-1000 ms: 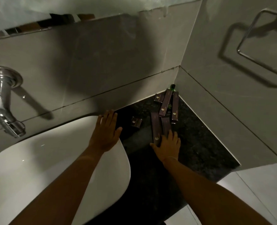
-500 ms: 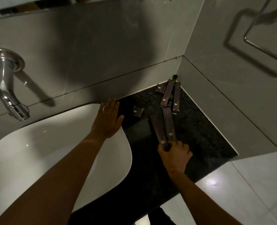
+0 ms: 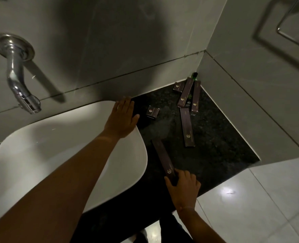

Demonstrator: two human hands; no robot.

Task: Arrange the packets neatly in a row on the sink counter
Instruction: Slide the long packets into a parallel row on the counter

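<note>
My right hand (image 3: pixel 183 185) grips the near end of a long dark brown packet (image 3: pixel 162 157), which lies slanted on the black sink counter (image 3: pixel 220 151) beside the basin. A second long packet (image 3: pixel 187 127) lies alone further back. Two more long packets (image 3: pixel 186 92) (image 3: pixel 196 97) lean together in the far corner over a small green bottle (image 3: pixel 194 76), with a small square packet (image 3: pixel 179 86) beside them. Another small square packet (image 3: pixel 152 112) sits near my left hand (image 3: pixel 121 118), which rests flat and open on the basin rim.
A white basin (image 3: pixel 40 155) fills the left half, under a chrome wall tap (image 3: pixel 17 74). Grey tiled walls close the counter at back and right, with a metal towel ring (image 3: pixel 285 35) top right. White floor tiles (image 3: pixel 268 199) lie past the counter's front edge.
My right hand has drawn one long packet away from its neighbour, toward me and to the left along the basin. The left hand stays on the rim. The camera has tilted down.
</note>
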